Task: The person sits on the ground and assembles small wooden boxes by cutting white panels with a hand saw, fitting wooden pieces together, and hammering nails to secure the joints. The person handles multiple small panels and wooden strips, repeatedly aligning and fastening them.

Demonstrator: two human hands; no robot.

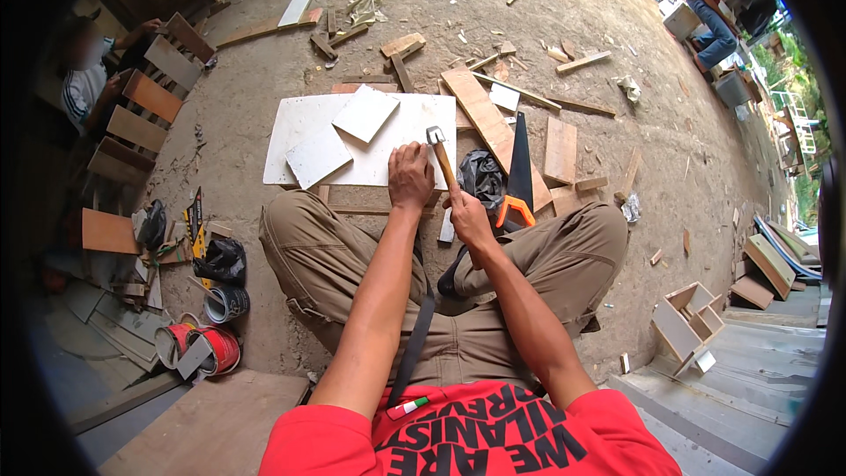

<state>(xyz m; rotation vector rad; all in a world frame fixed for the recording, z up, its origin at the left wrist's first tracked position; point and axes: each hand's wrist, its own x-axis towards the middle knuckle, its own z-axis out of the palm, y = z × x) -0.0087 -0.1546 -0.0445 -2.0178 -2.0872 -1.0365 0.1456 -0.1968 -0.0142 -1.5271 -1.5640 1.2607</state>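
1. The right hand [470,218] has its fingers wrapped round the wooden handle of a hammer [445,163]; the hammer's head is at 1 o'clock from the left hand [411,176], above the right part of a large white board [423,116].
2. The left hand rests on that board, near its lower right edge, fingers bent downward; whether they pinch anything cannot be told.
3. Two smaller white panels lie on the board, one [367,113] at 11 o'clock from the left hand, the other [319,157] at 9.
4. From the right hand, a black plastic bag [481,174] sits at 12 o'clock and an orange-handled saw [519,159] at 1.
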